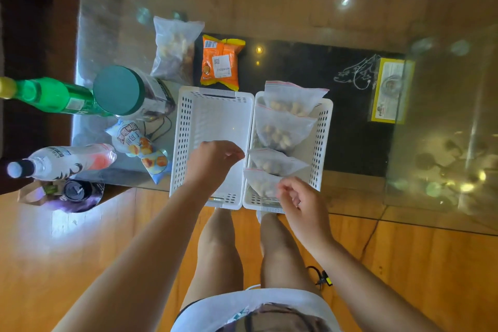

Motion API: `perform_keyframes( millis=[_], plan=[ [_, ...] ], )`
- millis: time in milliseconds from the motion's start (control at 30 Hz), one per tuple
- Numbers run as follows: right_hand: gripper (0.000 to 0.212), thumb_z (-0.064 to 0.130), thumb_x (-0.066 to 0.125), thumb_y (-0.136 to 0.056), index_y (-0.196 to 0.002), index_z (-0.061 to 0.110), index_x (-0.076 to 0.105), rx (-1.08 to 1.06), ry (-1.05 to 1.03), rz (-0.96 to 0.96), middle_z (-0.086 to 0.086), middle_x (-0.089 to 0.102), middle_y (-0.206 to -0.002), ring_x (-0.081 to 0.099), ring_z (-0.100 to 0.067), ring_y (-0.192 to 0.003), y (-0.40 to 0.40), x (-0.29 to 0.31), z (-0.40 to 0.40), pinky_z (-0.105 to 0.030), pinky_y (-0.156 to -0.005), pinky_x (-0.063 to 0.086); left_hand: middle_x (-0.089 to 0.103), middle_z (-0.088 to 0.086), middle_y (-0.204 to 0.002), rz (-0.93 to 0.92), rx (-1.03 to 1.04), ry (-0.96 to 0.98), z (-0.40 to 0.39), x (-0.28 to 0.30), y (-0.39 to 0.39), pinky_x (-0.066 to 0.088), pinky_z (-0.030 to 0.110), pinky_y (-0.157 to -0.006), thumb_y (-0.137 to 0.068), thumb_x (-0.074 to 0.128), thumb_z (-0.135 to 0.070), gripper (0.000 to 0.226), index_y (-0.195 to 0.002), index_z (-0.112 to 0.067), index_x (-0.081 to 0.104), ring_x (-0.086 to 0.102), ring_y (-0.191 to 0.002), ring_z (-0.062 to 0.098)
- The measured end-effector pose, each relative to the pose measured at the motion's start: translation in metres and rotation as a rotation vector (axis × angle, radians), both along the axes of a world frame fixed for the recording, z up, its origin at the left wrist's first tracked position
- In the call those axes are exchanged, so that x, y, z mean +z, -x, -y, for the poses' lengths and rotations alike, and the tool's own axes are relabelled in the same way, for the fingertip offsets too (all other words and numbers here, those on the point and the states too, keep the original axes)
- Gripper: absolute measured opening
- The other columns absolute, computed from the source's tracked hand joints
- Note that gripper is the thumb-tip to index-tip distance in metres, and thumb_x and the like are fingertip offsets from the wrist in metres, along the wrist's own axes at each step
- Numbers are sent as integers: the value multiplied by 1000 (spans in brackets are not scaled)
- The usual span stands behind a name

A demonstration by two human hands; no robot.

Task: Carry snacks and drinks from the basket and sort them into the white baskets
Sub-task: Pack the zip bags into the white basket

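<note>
Two white perforated baskets stand side by side at the near edge of a glass table. The left basket (186, 127) holds nothing. The right basket (322, 137) holds several clear zip bags of nuts (283, 129). My left hand (213, 162) hovers over the left basket near the shared wall, fingers loosely curled, holding nothing. My right hand (301, 202) is at the near end of the right basket, fingertips touching the nearest zip bag (262, 183). An orange snack pack (221, 62) and a large clear bag (175, 48) lie beyond the baskets.
Left of the baskets stand a green bottle (56, 94), a jar with a dark green lid (121, 90), a clear bottle with a pink label (67, 160) and a blue-white snack bag (140, 145). A yellow box (390, 89) lies under the glass at the right. Wooden floor below.
</note>
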State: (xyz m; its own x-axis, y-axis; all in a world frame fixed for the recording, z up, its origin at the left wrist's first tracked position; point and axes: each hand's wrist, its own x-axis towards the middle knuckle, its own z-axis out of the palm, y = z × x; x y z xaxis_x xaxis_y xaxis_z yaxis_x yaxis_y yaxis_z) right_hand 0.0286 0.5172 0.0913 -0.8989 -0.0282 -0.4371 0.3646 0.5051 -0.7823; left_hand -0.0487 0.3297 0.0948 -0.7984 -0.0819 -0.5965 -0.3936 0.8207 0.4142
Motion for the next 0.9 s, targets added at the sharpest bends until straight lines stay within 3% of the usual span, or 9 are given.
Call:
perform_keyframes(
  millis=[133, 267, 367, 433, 533, 633, 700, 800, 900],
  plan=[
    [19, 10, 55, -88, -104, 16, 65, 30, -56, 79, 5, 67, -102, 63, -13, -89, 23, -17, 23, -34, -78, 55, 75, -4, -96, -95, 60, -29, 25, 8, 15, 50, 26, -74, -88, 61, -28, 16, -97, -22, 74, 66, -85, 13],
    [17, 12, 54, -88, -99, 18, 66, 3, -93, 91, 3, 69, -99, 63, -15, -87, 65, -22, 42, -37, -79, 54, 72, -3, -102, -243, 121, -52, 61, 16, 32, 49, 26, -73, -86, 63, -22, 18, -102, -23, 72, 63, -82, 13],
    [17, 15, 53, -88, -91, 29, 64, 43, -60, 47, 10, 68, -91, 63, -10, -85, 103, -10, 70, -26, -73, 52, 61, 5, -124, -383, 169, -35, 97, 16, 54, 44, 33, -89, -82, 67, -15, 38, -120, -17, 62, 57, -106, 21],
    [19, 14, 54, -87, -91, 29, 65, 66, -43, 9, 12, 66, -86, 62, -12, -82, 135, -8, 95, -25, -70, 50, 47, 9, -140, -394, 210, 14, 122, 10, 72, 33, 39, -104, -77, 71, -15, 59, -132, -15, 50, 43, -127, 29],
    [19, 11, 54, -86, -95, 19, 68, 123, -63, -36, 3, 68, -90, 62, -15, -81, 193, -20, 141, -29, -73, 49, 11, 7, -158, -194, 192, 175, 156, -5, 98, 11, 46, -114, -71, 77, -34, 91, -146, -25, 25, 9, -144, 28],
    [27, 4, 54, -82, -104, 13, 66, 161, -83, -12, -6, 67, -102, 61, -18, -91, 250, -41, 188, -30, -86, 47, -11, 2, -158, 78, 143, 210, 177, -19, 115, 1, 55, -114, -67, 75, -50, 104, -147, -34, 10, -15, -145, 25],
    [34, 5, 54, -81, -113, 13, 61, 241, -181, 12, -7, 61, -118, 56, -21, -108, 283, -57, 214, -25, -88, 40, -14, -1, -157, 151, 139, 172, 181, -24, 120, 4, 58, -112, -66, 74, -53, 101, -144, -36, 12, -18, -144, 25],
    [55, 16, 54, -84, -137, 16, 40, 427, -336, 125, -8, 37, -145, 37, -24, -131, 320, -81, 237, -34, -101, 35, -17, -4, -155, 187, 117, 125, 184, -26, 121, 6, 58, -111, -65, 75, -52, 99, -142, -39, 14, -18, -143, 25],
    [73, 31, 54, -88, -148, 21, 14, 535, -434, 254, -6, 5, -158, 8, -25, -145, 343, -96, 249, -44, -114, 18, -25, -6, -153, 232, 81, 71, 189, -27, 121, 5, 57, -111, -67, 77, -44, 99, -141, -42, 11, -22, -142, 25]
  ],
)
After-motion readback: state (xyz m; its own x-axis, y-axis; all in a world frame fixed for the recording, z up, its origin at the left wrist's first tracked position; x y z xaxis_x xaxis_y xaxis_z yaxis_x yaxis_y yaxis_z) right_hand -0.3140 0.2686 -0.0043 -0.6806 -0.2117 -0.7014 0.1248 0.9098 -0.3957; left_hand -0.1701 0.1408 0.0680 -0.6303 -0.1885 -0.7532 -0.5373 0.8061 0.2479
